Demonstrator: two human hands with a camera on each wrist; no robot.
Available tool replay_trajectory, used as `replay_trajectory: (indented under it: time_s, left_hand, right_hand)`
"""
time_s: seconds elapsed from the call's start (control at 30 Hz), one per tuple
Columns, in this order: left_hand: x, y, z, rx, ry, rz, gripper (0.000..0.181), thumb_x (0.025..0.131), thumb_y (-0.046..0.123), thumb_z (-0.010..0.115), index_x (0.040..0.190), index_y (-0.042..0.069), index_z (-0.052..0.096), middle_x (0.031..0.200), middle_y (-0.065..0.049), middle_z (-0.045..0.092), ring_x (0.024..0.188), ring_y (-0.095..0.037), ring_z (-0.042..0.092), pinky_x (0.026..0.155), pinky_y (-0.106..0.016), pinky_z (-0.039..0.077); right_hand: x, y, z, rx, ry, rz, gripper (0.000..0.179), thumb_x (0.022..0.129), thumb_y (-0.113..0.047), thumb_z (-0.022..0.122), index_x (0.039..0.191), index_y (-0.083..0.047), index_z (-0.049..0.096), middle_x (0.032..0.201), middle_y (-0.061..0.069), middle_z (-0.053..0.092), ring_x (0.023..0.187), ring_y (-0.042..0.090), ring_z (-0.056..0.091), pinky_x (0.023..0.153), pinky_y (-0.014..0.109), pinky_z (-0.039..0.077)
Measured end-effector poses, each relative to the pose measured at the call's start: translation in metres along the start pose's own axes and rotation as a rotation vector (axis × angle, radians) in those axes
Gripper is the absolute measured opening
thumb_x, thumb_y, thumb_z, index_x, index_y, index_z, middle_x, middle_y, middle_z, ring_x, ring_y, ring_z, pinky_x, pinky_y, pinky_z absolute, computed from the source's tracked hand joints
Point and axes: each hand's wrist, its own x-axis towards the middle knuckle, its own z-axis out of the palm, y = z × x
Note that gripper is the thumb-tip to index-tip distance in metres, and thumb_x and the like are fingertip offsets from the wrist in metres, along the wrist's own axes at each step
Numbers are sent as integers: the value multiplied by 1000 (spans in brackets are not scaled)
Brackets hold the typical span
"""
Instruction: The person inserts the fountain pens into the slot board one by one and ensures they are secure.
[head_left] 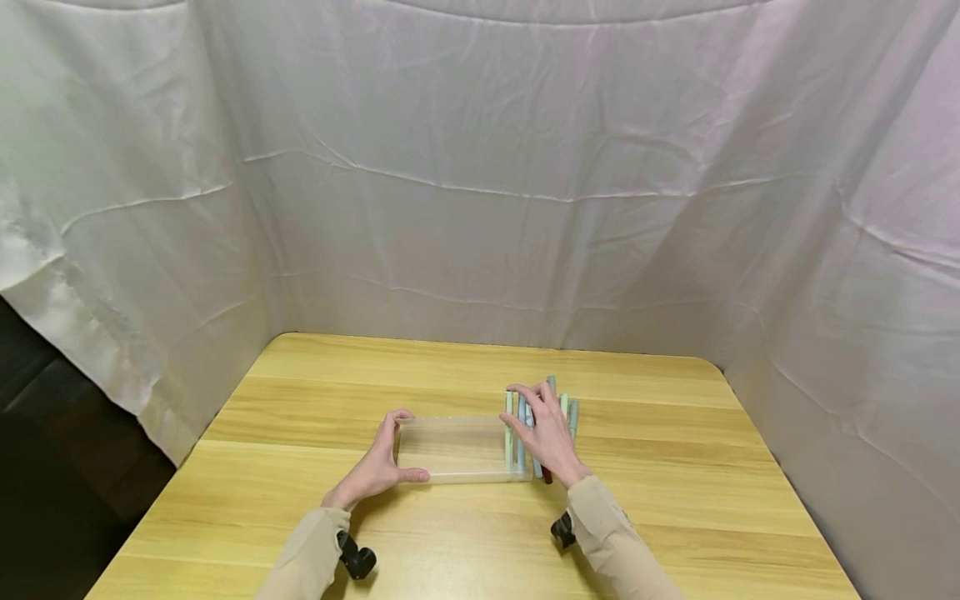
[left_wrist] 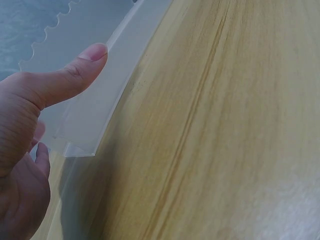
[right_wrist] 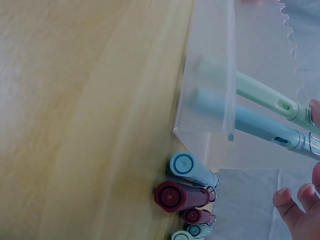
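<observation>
At the far left I see a dark patch past the edge of a pale curtain (head_left: 525, 250), which runs behind and along both sides of the wooden table (head_left: 675, 500). Next comes the left arm in a beige sleeve (head_left: 307, 550), with a black wrist camera (head_left: 356, 557) strapped to it. The left hand (head_left: 377, 467) grips the left end of a clear tray (head_left: 465, 477), thumb on the near wall and fingers round at the far corner. The tray sits near the middle of the table, and my wrist views show a scalloped edge along it.

At its right end a light green pen (head_left: 509, 442) and a blue pen (head_left: 521, 450) lie crosswise, side by side, their near ends behind the translucent near wall. The right hand (head_left: 549, 435) is over them, fingers bent and spread, one digit against the green pen near its clip; I cannot tell whether it grips either one.

Just right of the tray I have more pens in a cluster: a light blue one (right_wrist: 192, 169), two dark red ones (right_wrist: 180, 196), a teal one (right_wrist: 199, 230) and a pale green one (right_wrist: 181, 235).
</observation>
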Motion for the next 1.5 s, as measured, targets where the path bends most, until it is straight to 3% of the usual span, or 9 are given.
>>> replay_trajectory:
  time_s: [0.27,0.43,0.63,0.83,1.23,1.5]
  left_hand:
    - [0,1,-1,0,-9,-8,101,66,16,93,143,4,28,154,-24,25,153,-49,13,127,-62,9]
    - [0,0,-1,6,-13,-15,101,67,17,93,143,5,28,155,-24,24,153,-50,12,127,-63,9]
    - [-1,1,-1,7,-6,-15,100,66,16,93,142,5,29,154,-24,26,153,-49,13,127,-62,9]
    - [-1,1,-1,12,-7,-3,101,66,16,93,142,3,29,153,-24,27,153,-49,15,127,-62,10]
    - [-1,0,-1,5,-13,16,102,67,15,93,143,1,28,153,-25,26,152,-50,13,127,-64,9]
    - [-1,0,-1,7,-10,6,101,66,15,93,143,3,28,154,-24,25,153,-50,13,127,-63,10]
  right_hand:
    - [-1,0,-1,17,-14,8,47,90,-31,76,134,-17,63,102,6,51,77,9,34,63,20,29]
    - [-3,1,-4,104,-27,42,55,90,-28,76,141,-16,58,106,13,50,72,16,36,63,20,29]
    - [-10,10,-8,181,36,94,47,94,-22,71,139,-12,59,102,16,49,76,18,40,62,21,33]
    - [-18,23,-16,252,72,188,41,99,-21,65,137,-9,60,102,21,51,62,8,34,54,19,35]
    - [-32,51,-28,343,125,341,41,99,-14,62,137,-2,56,101,11,51,75,4,42,64,13,43]
    - [-38,60,-39,436,72,511,42,101,-18,60,141,-8,53,107,8,49,79,6,47,68,16,47]
